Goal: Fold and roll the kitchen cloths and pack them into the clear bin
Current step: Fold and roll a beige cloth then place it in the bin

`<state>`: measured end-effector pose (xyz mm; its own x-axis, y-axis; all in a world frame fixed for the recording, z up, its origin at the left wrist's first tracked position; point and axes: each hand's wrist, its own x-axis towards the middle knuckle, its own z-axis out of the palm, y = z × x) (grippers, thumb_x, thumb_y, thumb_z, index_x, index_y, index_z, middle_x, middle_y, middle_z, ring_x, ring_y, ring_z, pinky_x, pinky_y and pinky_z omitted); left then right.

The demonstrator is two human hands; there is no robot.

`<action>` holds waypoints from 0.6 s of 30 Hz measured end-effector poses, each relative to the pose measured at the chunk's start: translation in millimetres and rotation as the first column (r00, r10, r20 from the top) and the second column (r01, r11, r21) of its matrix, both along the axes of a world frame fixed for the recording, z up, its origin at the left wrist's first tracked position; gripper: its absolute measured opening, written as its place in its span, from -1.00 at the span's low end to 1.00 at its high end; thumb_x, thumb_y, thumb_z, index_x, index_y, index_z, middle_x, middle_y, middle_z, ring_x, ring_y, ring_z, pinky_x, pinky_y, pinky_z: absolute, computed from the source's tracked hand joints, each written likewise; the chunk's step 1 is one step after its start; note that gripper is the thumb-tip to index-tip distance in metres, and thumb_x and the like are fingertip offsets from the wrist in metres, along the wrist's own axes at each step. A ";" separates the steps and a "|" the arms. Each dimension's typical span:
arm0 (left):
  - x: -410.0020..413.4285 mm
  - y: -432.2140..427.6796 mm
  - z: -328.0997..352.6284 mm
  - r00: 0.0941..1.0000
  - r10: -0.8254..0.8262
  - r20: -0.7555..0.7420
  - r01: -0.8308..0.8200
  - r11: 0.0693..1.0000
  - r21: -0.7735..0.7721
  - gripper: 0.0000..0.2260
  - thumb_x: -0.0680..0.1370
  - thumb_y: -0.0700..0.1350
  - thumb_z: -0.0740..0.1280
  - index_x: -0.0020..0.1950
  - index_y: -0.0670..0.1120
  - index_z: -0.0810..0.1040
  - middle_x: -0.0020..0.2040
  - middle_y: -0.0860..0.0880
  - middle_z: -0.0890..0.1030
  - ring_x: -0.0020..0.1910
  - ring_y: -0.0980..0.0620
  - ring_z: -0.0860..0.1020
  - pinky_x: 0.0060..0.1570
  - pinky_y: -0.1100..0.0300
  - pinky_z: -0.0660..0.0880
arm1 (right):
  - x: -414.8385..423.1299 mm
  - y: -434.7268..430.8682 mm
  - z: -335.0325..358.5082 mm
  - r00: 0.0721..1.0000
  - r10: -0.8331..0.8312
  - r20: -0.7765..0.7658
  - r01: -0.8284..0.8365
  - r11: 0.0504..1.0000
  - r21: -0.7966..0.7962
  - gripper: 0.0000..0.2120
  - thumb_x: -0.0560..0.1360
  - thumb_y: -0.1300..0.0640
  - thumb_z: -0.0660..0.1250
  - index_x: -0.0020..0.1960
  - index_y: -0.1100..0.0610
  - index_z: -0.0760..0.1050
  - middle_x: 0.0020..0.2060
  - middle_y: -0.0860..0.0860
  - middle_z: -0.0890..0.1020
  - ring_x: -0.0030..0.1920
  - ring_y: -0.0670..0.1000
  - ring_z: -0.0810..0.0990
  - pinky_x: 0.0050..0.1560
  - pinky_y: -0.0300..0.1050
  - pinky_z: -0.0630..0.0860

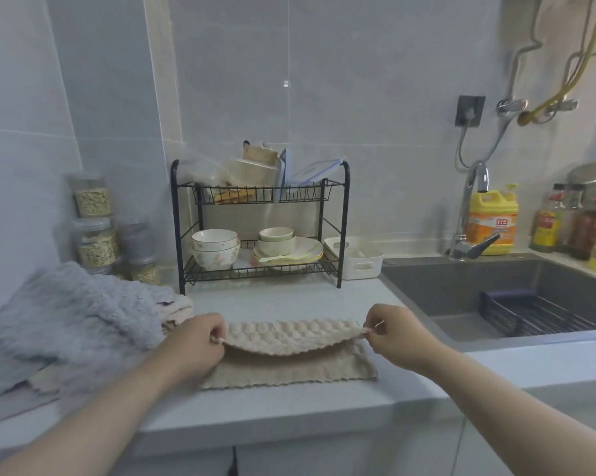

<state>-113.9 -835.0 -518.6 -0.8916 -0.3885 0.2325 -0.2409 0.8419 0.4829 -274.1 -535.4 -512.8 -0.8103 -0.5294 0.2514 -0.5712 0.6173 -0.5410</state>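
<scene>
While beige cloth (289, 367) lies half-folded | left hand (195, 341) pinches corner | right hand (397, 334) pinches corner

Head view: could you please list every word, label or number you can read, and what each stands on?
"立白": red logo on the yellow detergent jug; the smaller print below it is blurred.
Sauce bottles at the far right: red labels, too blurred to read.
No other text is legible.
</scene>
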 end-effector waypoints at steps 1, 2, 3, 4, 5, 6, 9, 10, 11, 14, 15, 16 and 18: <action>3.0 1.2 -1.2 1.000 -0.010 0.023 0.010 1.000 -0.017 -0.88 0.42 -0.26 0.25 -0.22 -0.03 0.44 -0.22 0.03 0.54 -0.21 0.07 0.48 -0.23 0.19 0.38 | 3.4 2.1 -1.9 1.000 0.013 0.014 -0.014 0.999 0.036 -0.89 0.43 0.24 0.25 -0.19 0.05 0.46 -0.24 -0.02 0.62 -0.18 0.02 0.60 -0.21 -0.14 0.53; 5.8 2.1 -2.4 0.998 -0.019 0.052 0.021 0.999 -0.030 -0.88 0.42 -0.25 0.25 -0.21 -0.03 0.42 -0.21 0.04 0.53 -0.21 0.07 0.48 -0.23 0.20 0.38 | 6.3 3.9 -3.8 0.999 0.030 0.013 -0.031 0.996 0.084 -0.91 0.44 0.22 0.25 -0.18 0.04 0.45 -0.19 -0.02 0.62 -0.15 0.03 0.60 -0.18 -0.11 0.54; 8.6 2.7 -3.7 0.996 -0.028 0.087 0.031 0.999 -0.040 -0.88 0.43 -0.24 0.24 -0.21 -0.01 0.41 -0.20 0.04 0.52 -0.21 0.07 0.46 -0.23 0.20 0.37 | 8.8 5.3 -5.5 0.999 0.051 0.005 -0.051 0.990 0.135 -0.91 0.43 0.21 0.24 -0.18 0.02 0.43 -0.15 -0.01 0.61 -0.11 0.04 0.59 -0.13 -0.08 0.55; 11.2 3.0 -5.4 0.992 -0.035 0.124 0.042 0.998 -0.054 -0.88 0.43 -0.24 0.23 -0.20 -0.01 0.39 -0.19 0.05 0.51 -0.22 0.07 0.45 -0.25 0.20 0.35 | 11.2 6.2 -6.8 0.997 0.071 -0.004 -0.069 0.981 0.183 -0.89 0.41 0.20 0.23 -0.19 -0.01 0.40 -0.12 -0.01 0.60 -0.08 0.04 0.57 -0.08 -0.06 0.54; 13.6 3.2 -6.3 0.987 -0.042 0.154 0.054 0.996 -0.075 -0.88 0.43 -0.23 0.22 -0.19 0.00 0.38 -0.20 0.05 0.50 -0.23 0.07 0.43 -0.26 0.20 0.32 | 13.0 6.8 -8.2 0.996 0.091 -0.011 -0.086 0.970 0.226 -0.86 0.39 0.20 0.23 -0.21 -0.04 0.37 -0.11 -0.01 0.58 -0.07 0.05 0.55 -0.06 -0.08 0.52; 15.8 2.8 -7.3 0.983 -0.051 0.177 0.069 0.993 -0.096 -0.88 0.42 -0.23 0.21 -0.19 0.00 0.36 -0.21 0.06 0.48 -0.23 0.07 0.41 -0.27 0.20 0.31 | 14.6 7.2 -9.5 0.994 0.104 -0.017 -0.096 0.959 0.268 -0.86 0.38 0.21 0.22 -0.21 -0.03 0.37 -0.11 -0.01 0.56 -0.07 0.05 0.52 -0.07 -0.11 0.48; 20.7 1.2 -9.6 0.971 -0.078 0.226 0.116 0.980 -0.162 -0.89 0.41 -0.19 0.21 -0.21 0.02 0.33 -0.17 0.07 0.48 -0.16 0.05 0.44 -0.19 0.18 0.37 | 16.3 8.7 -13.9 0.985 0.154 -0.078 -0.118 0.929 0.350 -0.90 0.37 0.22 0.24 -0.19 0.03 0.39 -0.14 -0.04 0.49 -0.10 0.04 0.45 -0.19 -0.33 0.32; 22.6 1.4 -10.2 0.968 -0.087 0.235 0.132 0.974 -0.183 -0.89 0.40 -0.19 0.20 -0.21 0.01 0.33 -0.16 0.06 0.47 -0.14 0.05 0.45 -0.16 0.17 0.39 | 16.1 9.0 -16.0 0.981 0.170 -0.091 -0.126 0.924 0.362 -0.87 0.37 0.21 0.25 -0.23 0.00 0.36 -0.17 -0.09 0.45 -0.12 0.01 0.43 -0.23 -0.40 0.27; 24.3 1.7 -11.5 0.967 -0.098 0.235 0.146 0.969 -0.200 -0.90 0.40 -0.19 0.20 -0.21 0.00 0.32 -0.16 0.06 0.46 -0.13 0.05 0.45 -0.14 0.17 0.39 | 15.6 9.4 -18.3 0.979 0.182 -0.095 -0.135 0.919 0.371 -0.84 0.36 0.20 0.24 -0.27 -0.04 0.31 -0.18 -0.13 0.42 -0.13 -0.01 0.42 -0.23 -0.42 0.26; 27.5 3.6 -15.3 0.965 -0.130 0.226 0.182 0.957 -0.228 -0.89 0.42 -0.21 0.18 -0.21 0.01 0.31 -0.15 0.07 0.43 -0.19 0.09 0.40 -0.22 0.25 0.32 | 14.2 9.1 -22.5 0.974 0.203 -0.101 -0.150 0.912 0.382 -0.89 0.34 0.18 0.21 -0.24 -0.02 0.36 -0.11 -0.09 0.43 -0.08 0.00 0.47 -0.12 -0.32 0.36; 28.3 4.0 -16.3 0.964 -0.135 0.228 0.188 0.954 -0.231 -0.87 0.43 -0.21 0.17 -0.22 0.02 0.31 -0.15 0.08 0.42 -0.21 0.11 0.38 -0.25 0.28 0.29 | 14.8 8.7 -22.7 0.975 0.202 -0.091 -0.153 0.910 0.386 -0.91 0.34 0.19 0.20 -0.20 0.01 0.41 -0.07 -0.07 0.45 -0.05 0.00 0.48 -0.07 -0.28 0.39; 28.8 3.7 -16.9 0.963 -0.138 0.231 0.189 0.957 -0.218 -0.87 0.43 -0.21 0.17 -0.22 0.02 0.31 -0.14 0.08 0.42 -0.21 0.12 0.38 -0.25 0.30 0.28 | 16.4 8.6 -21.4 0.977 0.199 -0.074 -0.156 0.909 0.388 -0.90 0.35 0.19 0.20 -0.18 0.02 0.43 -0.05 -0.07 0.45 -0.04 -0.01 0.49 -0.03 -0.27 0.40; 30.9 3.7 -15.2 0.968 -0.137 0.210 0.178 0.965 -0.192 -0.90 0.43 -0.17 0.19 -0.23 0.04 0.36 -0.09 0.11 0.45 -0.15 0.14 0.44 -0.18 0.29 0.34 | 19.9 8.2 -17.7 0.982 0.183 -0.051 -0.151 0.916 0.371 -0.92 0.36 0.14 0.22 -0.19 -0.01 0.45 -0.03 -0.10 0.45 -0.03 -0.04 0.50 0.02 -0.26 0.43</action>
